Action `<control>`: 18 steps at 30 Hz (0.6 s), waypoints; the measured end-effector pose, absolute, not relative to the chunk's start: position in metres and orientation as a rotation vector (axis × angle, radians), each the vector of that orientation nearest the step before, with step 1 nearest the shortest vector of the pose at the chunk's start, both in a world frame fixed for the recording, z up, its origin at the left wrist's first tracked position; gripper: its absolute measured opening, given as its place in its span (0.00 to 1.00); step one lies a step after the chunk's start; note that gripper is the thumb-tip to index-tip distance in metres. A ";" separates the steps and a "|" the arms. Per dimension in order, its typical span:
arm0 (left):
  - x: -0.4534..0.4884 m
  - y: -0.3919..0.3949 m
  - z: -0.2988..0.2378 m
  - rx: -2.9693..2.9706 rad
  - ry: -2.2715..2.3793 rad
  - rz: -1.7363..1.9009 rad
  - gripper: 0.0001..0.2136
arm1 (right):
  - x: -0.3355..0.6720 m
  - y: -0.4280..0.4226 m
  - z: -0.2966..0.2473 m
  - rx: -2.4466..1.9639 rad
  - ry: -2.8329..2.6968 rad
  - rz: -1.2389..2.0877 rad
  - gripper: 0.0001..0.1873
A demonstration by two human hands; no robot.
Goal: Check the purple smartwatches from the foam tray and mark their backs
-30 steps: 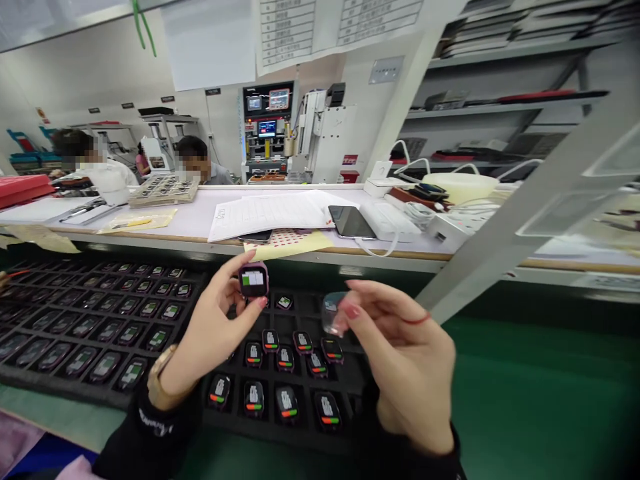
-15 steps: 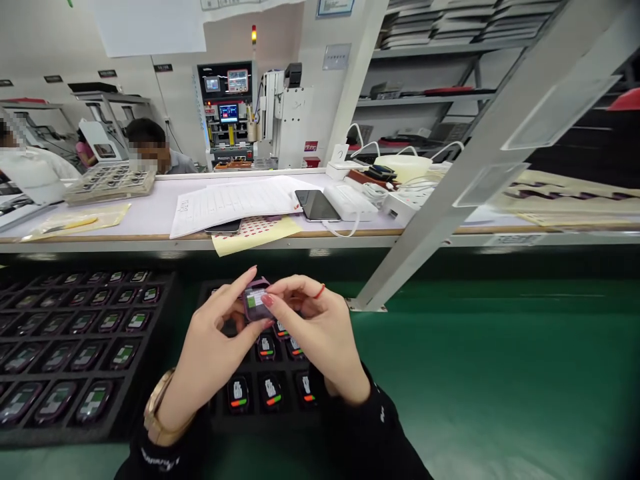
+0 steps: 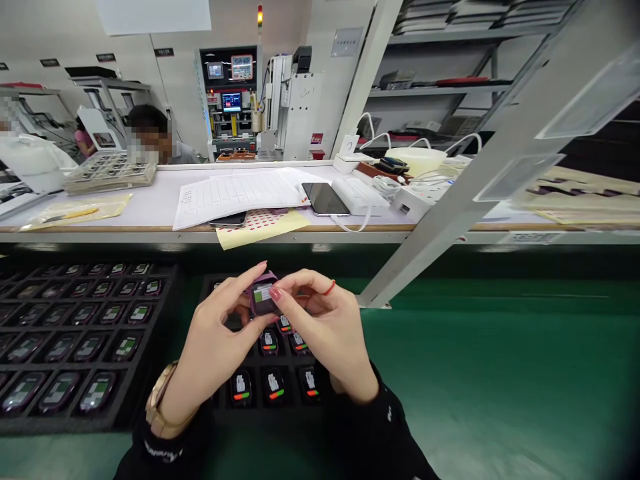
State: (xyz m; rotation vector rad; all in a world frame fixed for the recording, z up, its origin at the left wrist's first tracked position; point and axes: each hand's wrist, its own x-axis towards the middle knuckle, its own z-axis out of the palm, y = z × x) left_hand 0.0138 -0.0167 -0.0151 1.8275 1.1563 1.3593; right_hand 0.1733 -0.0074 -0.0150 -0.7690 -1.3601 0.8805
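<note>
We're gripping the watch (image 3: pixel 262 297) w/ left hand (image 3: pixel 220 337) fingers, right hand (image 3: pixel 323 330) fingers pinching its screen edge; next prob needs steady hold above tray (image 3: pixel 260 413)

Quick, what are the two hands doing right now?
Left hand: closed, pinching the purple watch by its sides.
Right hand: closed on the same watch, thumb pressed on its screen.
</note>
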 end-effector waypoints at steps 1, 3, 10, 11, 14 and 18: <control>0.014 -0.017 -0.016 1.836 1.156 1.361 0.28 | 0.173 -0.007 -0.015 -0.765 -1.358 0.884 0.04; 0.014 -0.017 -0.017 1.853 1.153 1.367 0.27 | 0.173 -0.007 -0.014 -0.763 -1.356 0.891 0.04; 0.012 -0.016 -0.018 1.927 1.139 1.375 0.27 | 0.174 -0.007 -0.014 -0.784 -1.357 0.915 0.04; 0.012 -0.016 -0.018 1.932 1.144 1.372 0.27 | 0.174 -0.007 -0.014 -0.793 -1.360 0.912 0.04; 0.012 -0.016 -0.018 1.942 1.142 1.362 0.28 | 0.173 -0.007 -0.016 -0.817 -1.368 0.895 0.04; 0.011 -0.016 -0.018 1.911 1.108 1.342 0.29 | 0.172 -0.007 -0.018 -0.819 -1.374 0.849 0.03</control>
